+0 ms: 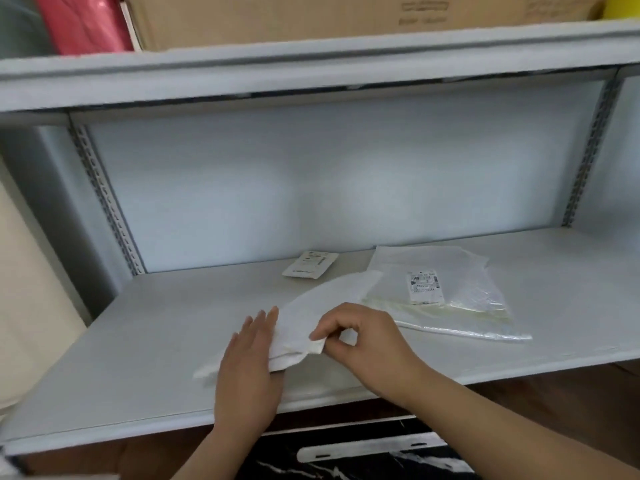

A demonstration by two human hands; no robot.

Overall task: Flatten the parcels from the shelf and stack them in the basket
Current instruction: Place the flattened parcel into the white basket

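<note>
**Both hands on a white parcel at the shelf's front edge**

Nearest the camera, at 6 o'clock, a black bag with white marbling (346, 459) and a white handle strip lies below the shelf, between the two forearms.

Just above it, the left hand (247, 362) lies flat with straight fingers pressing the near-left part of a flat white plastic mailer parcel (311, 317). Beside it, the right hand (363, 337) pinches the parcel's near corner between thumb and curled fingers, lifting that corner off the pale grey shelf board (138, 341).

The parcel's far end reaches toward 1 o'clock and overlaps the edge of a clear plastic bag parcel with a printed white label (440, 289). At 12 o'clock, apart from both, a small white labelled packet (309, 264) rests near the back wall.

On the upper shelf, a brown cardboard box (311, 19) stands at 12 o'clock, with a pink plastic bag (83, 22) at 11 o'clock.
</note>
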